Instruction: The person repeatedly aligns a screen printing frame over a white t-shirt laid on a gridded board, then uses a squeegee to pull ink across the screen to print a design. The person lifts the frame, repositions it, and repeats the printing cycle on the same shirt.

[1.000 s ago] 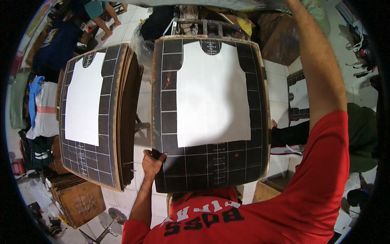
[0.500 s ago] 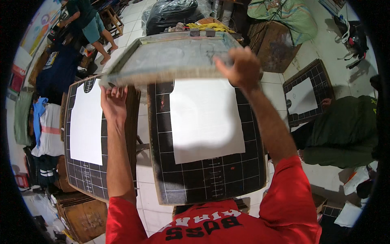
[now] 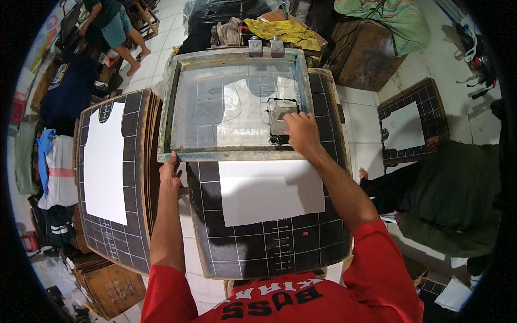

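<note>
A wooden-edged printing screen (image 3: 215, 157) lies lowered over a white shirt panel (image 3: 269, 194) on a black gridded board (image 3: 226, 253). My left hand (image 3: 170, 173) grips the screen's near left corner, its thumb tip on the rim; the other fingers are partly hidden. Inside the frame at the right, my right hand (image 3: 302, 132) is closed on a small grey squeegee (image 3: 280, 121). Black ink (image 3: 279, 140) lies on the mesh around the squeegee's ends. Through the mesh the panel's upper part shows. Two metal hinge clamps (image 3: 255, 47) hold the screen's far edge.
At the left a second white panel (image 3: 105, 172) lies on a stack of gridded boards (image 3: 141, 215). A third board (image 3: 439, 121) with a panel stands at the right, beside a person in dark green (image 3: 452, 199). Yellow cloth (image 3: 285, 31) is behind the hinges; another person (image 3: 114, 32) stands far left.
The raised screen has come down over the board and the panel. My left hand has moved down with its near edge, while my right hand has lowered to the mesh with the squeegee.
</note>
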### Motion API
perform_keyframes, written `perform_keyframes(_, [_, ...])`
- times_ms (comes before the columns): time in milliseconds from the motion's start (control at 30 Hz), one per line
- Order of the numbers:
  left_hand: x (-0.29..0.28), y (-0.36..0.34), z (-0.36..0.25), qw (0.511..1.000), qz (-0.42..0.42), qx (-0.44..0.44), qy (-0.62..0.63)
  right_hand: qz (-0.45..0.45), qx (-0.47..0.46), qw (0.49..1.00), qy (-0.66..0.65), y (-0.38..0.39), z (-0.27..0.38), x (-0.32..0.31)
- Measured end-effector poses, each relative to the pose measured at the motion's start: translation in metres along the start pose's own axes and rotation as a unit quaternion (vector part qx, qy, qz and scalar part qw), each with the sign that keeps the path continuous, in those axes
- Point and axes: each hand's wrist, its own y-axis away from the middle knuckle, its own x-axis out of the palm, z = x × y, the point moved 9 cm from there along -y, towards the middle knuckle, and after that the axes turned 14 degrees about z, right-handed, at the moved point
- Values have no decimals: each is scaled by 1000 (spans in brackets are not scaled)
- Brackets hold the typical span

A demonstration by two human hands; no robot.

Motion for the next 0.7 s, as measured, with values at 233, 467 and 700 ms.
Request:
perform_keyframes(233, [12,25,-10,1000,-5,15,-22,36,6,999,-2,-12,-5,4])
perform_keyframes(467, [19,40,-20,998,-17,45,-33,88,49,995,-21,-114,-67,7])
perform_keyframes(700, [22,46,-21,998,-25,38,-51,47,40,998,-32,-62,-41,1])
